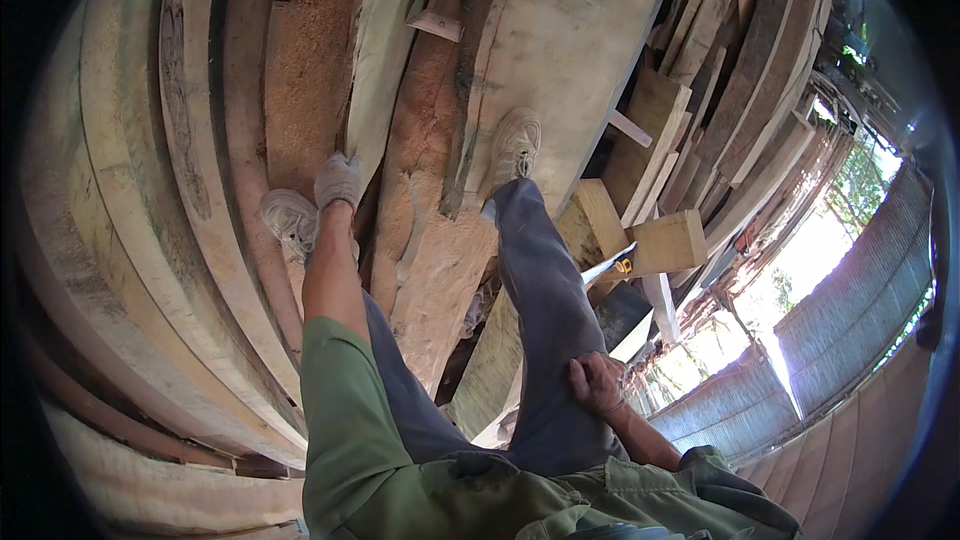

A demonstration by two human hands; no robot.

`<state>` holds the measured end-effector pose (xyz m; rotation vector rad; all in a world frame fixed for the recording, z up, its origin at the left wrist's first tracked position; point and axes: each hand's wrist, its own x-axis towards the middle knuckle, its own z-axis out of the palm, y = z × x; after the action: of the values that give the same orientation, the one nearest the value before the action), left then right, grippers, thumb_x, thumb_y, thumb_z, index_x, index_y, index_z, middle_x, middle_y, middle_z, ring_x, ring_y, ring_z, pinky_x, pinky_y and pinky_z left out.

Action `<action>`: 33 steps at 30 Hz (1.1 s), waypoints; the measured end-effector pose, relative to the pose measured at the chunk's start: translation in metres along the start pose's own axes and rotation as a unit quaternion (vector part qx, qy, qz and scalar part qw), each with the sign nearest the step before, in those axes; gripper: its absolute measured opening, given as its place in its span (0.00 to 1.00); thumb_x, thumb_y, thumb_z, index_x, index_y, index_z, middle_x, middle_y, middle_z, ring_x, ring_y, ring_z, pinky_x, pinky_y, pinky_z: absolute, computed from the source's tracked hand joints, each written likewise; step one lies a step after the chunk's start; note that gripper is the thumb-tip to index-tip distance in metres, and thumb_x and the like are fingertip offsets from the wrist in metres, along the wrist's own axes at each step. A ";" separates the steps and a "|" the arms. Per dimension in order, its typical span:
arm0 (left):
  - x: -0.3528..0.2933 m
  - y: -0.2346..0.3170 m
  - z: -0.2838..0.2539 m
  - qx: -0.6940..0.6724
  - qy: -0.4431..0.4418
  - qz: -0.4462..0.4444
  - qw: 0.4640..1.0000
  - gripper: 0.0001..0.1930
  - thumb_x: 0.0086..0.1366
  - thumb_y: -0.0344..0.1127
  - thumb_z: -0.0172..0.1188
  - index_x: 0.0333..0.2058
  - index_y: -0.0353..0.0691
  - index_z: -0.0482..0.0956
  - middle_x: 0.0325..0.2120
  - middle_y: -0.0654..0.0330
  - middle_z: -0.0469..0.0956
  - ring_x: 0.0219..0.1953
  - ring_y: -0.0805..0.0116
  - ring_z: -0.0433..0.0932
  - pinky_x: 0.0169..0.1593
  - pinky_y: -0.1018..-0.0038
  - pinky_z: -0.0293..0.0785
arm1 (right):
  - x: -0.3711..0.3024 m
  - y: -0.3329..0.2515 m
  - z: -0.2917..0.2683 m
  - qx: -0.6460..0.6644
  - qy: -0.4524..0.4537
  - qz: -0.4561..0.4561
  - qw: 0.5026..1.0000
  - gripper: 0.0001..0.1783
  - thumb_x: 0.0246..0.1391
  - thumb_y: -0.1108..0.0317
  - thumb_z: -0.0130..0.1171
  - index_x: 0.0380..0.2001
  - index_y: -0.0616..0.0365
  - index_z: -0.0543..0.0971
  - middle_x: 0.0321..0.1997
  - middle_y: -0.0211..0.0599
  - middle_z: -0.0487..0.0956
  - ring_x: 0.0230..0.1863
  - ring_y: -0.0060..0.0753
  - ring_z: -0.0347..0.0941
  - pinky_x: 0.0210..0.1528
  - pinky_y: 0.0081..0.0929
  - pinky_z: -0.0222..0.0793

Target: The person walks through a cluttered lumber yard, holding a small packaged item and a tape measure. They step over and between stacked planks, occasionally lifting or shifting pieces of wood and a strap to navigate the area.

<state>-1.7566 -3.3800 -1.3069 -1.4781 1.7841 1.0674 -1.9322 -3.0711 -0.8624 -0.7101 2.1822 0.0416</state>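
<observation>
My left hand [338, 180], in a pale work glove, reaches down beside my left shoe. Its fingers are closed at the near end of a long pale plank [385, 65]; the fingertips are partly hidden. Left of that plank lies a reddish-brown board [308, 70] with a rough, dusty face. My bare right hand [597, 383] rests on my right thigh, thumb apart from the fingers, holding nothing. My right shoe [517, 145] stands on a wide pale board [560, 50], and my left shoe [289, 218] on the timber by the glove.
Long curved-looking planks [130, 130] fill the left side. Short timber blocks [668, 242] and stacked offcuts [650, 135] lie to the right, with a yellow-and-black handled tool [624, 266] among them. Dark gaps open between boards. Corrugated sheeting [850, 300] stands at the far right.
</observation>
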 end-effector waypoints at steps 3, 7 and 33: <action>-0.004 0.001 0.000 0.000 0.009 0.017 1.000 0.20 0.63 0.50 0.55 0.36 0.36 0.80 0.36 0.41 0.81 0.42 0.40 0.79 0.46 0.51 0.74 | 0.001 -0.010 0.001 0.000 -0.002 0.002 1.000 0.07 0.50 0.67 0.66 0.25 0.53 0.76 0.20 0.37 0.78 0.21 0.40 0.77 0.25 0.36 0.71; -0.005 0.000 0.002 -0.013 0.023 0.022 0.999 0.20 0.63 0.51 0.54 0.34 0.37 0.81 0.36 0.41 0.80 0.41 0.40 0.79 0.45 0.51 0.74 | 0.019 -0.033 -0.004 -0.013 -0.017 0.007 1.000 0.07 0.51 0.67 0.65 0.27 0.54 0.77 0.21 0.38 0.78 0.22 0.42 0.77 0.27 0.37 0.71; 0.019 0.002 -0.029 0.199 -0.202 0.067 0.957 0.36 0.67 0.64 0.43 0.34 0.32 0.84 0.35 0.39 0.81 0.43 0.43 0.81 0.48 0.56 0.75 | 0.345 -0.131 0.431 0.596 -0.226 0.522 0.567 0.29 0.66 0.43 0.44 0.55 0.56 0.71 0.52 0.45 0.73 0.54 0.45 0.70 0.55 0.51 0.69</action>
<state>-1.7609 -3.4141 -1.3077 -0.8401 1.6905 0.9235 -1.7369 -3.2326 -1.3701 1.2593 1.2953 -0.5330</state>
